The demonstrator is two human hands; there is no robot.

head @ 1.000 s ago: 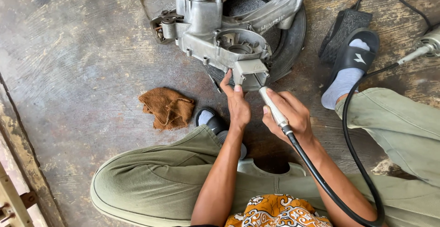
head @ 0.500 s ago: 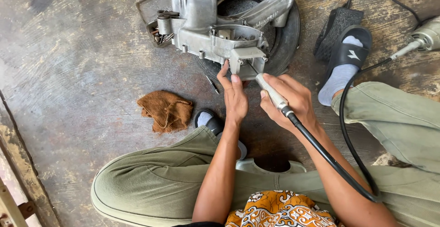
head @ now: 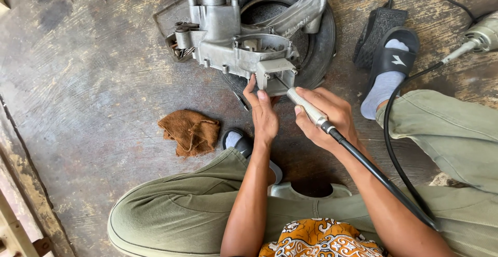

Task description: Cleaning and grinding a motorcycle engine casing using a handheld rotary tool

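A grey metal engine casing (head: 233,44) rests on a black tyre (head: 322,39) on the floor. My left hand (head: 263,114) reaches up to the casing's square front port, its fingertips touching the port's lower edge. My right hand (head: 327,117) grips the silver handpiece of a rotary tool (head: 306,105), pen-style, with the tip pointed into that port. A black flexible shaft (head: 378,176) runs from the handpiece back along my right forearm.
A brown rag (head: 191,131) lies on the concrete left of my hands. A black foot pedal (head: 377,28) and the tool's motor (head: 482,34) lie at the upper right. My legs in olive trousers and sandalled feet frame the work.
The view has shifted slightly. My right hand has brought the handpiece tip up to the casing's port; my left hand stays at the port's edge.
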